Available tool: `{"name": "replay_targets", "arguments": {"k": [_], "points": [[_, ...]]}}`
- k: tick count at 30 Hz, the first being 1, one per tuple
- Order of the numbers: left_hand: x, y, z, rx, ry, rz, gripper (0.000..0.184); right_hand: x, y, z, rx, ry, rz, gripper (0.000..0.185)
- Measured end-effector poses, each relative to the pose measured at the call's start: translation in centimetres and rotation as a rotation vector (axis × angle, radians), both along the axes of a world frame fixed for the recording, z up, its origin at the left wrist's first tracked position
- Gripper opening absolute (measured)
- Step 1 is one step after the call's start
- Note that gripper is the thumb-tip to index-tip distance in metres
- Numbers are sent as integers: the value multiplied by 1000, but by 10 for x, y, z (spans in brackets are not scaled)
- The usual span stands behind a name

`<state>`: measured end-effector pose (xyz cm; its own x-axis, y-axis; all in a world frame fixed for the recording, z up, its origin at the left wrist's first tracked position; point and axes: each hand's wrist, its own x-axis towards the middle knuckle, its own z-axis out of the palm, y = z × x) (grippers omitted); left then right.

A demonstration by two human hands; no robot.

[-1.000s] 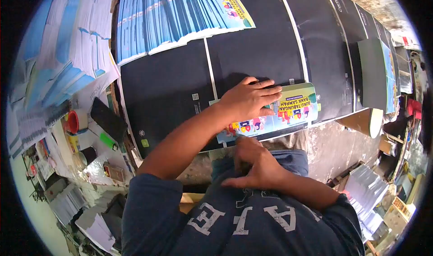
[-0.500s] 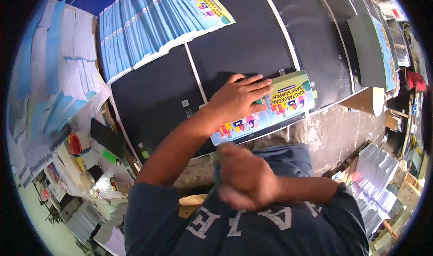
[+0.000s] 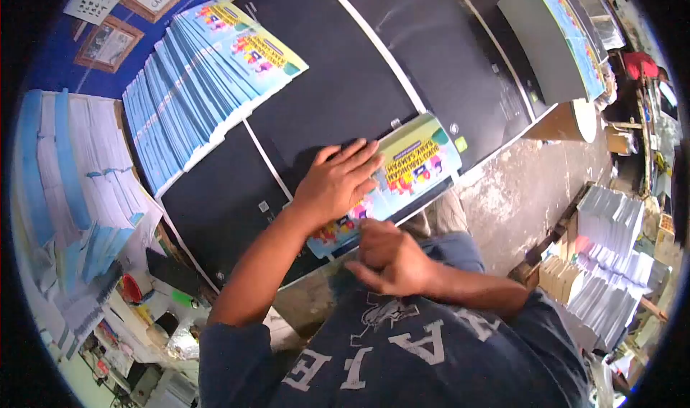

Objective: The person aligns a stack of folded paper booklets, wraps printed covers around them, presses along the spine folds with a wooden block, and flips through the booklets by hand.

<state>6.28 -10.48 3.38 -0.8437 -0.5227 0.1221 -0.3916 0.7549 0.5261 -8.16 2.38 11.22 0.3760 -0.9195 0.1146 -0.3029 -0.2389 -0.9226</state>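
- Blue wall fills the upper left of the frame; black-covered table runs across the centre and top.
- Fanned booklets lie at the upper left; a grey-sided stack stands at the upper right.
- At the centre of the frame, a printed booklet lies flat along the table's near edge.
- To press it well, I judge the weight should spread evenly through the palm, with the booklet square and its overlapping edges undisturbed.
- Left hand: fingers extended and slightly parted, laid flat on the booklet, not gripping it.
- Right hand: fingers curled inward, thumb apart, just beside the booklet's lower edge. Whether it touches that edge, or has anything inside the curl, I cannot tell.
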Motion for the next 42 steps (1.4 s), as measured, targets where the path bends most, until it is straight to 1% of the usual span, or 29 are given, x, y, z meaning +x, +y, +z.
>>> {"name": "replay_targets", "arguments": {"k": [2, 4, 6, 7, 9, 10, 11, 13, 14, 15, 17, 18, 20, 23, 25, 26, 27, 28, 29, 30, 31, 33, 34, 35, 37, 38, 40, 41, 42], "points": [[2, 4, 0, 6, -13, -24, 44, 3, 11, -4, 62, -34, -102, 21], [-1, -2, -4, -40, -24, -28, 44, 2, 4, -2, 66, -51, -146, 24], [-1, -2, -1, -34, -53, -33, 47, 2, 2, 7, -187, 24, -171, 34], [-2, -2, 1, -24, -76, -25, 50, -1, 1, 6, -195, 19, -186, 34], [-3, -1, 4, -15, -92, -45, 53, -7, -2, 3, 21, -65, -45, 51], [-3, -3, 6, -7, -101, -48, 55, -10, -4, 6, 121, -114, -133, 58], [-4, -4, 6, -18, -107, -64, 55, -14, -6, 11, 110, -121, -150, 58], [-5, -4, 6, 26, -106, -47, 60, -21, -12, 32, 183, -303, -104, 59], [-7, -3, 7, -16, -81, -29, 57, -27, -13, 49, -54, -302, -85, 56], [-8, -3, 7, -6, -88, -29, 57, -25, -14, 60, -207, -428, -161, 45], [-7, -5, 7, -4, -95, -39, 56, -33, 3, 20, 49, 145, -245, 30], [-7, -4, 0, -47, -97, -32, 54, -42, 0, -8, -70, -33, -267, 24], [-10, -9, 0, -66, -96, -21, 53, -45, -4, -19, -119, -55, -245, 24], [-10, -5, 2, -70, -94, -41, 52, -52, 0, 0, -113, -127, -213, 23], [-10, -3, 6, -33, -181, -15, 53, -59, -6, 33, -220, -212, -202, 26], [-10, -2, 8, -41, -162, -12, 55, -63, -5, 43, -249, -375, -199, 27], [-7, 0, 7, -32, -180, -8, 55, -62, -2, 26, -239, -391, -198, 27], [-5, 0, 4, -41, -194, -12, 55, -58, 2, -2, -199, -244, -215, 27], [-7, -1, 1, -56, -198, -9, 56, -61, 2, -19, -166, -88, -221, 27], [-9, -2, 7, 10, -224, 3, 57, -60, 1, -18, -172, -85, -271, 26], [-8, -1, 16, 22, -242, -12, 57, -58, 4, -18, -156, -101, -286, 26], [-18, -11, 37, 28, -417, -96, 64, -63, 1, -19, -155, -112, -274, 27], [-20, -17, 49, 86, -516, -151, 73, -63, 0, -17, -135, -121, -290, 24], [-23, -16, 54, 81, -527, -150, 73, -62, 2, -18, -140, -132, -291, 24], [-32, -15, 66, 59, -656, -178, 78, -61, 1, -20, -162, -158, -288, 21], [-32, -13, 68, 36, -670, -172, 79, -60, 1, -17, -178, -167, -300, 21], [-30, -12, 65, -12, -686, -179, 80, -70, -6, 5, -185, -220, -261, 28], [-29, -12, 61, -29, -698, -160, 81, -79, -6, 23, -222, -412, -248, 27], [-33, -11, 66, -6, -671, -151, 82, -83, -4, 18, -278, -310, -289, 26]]}}
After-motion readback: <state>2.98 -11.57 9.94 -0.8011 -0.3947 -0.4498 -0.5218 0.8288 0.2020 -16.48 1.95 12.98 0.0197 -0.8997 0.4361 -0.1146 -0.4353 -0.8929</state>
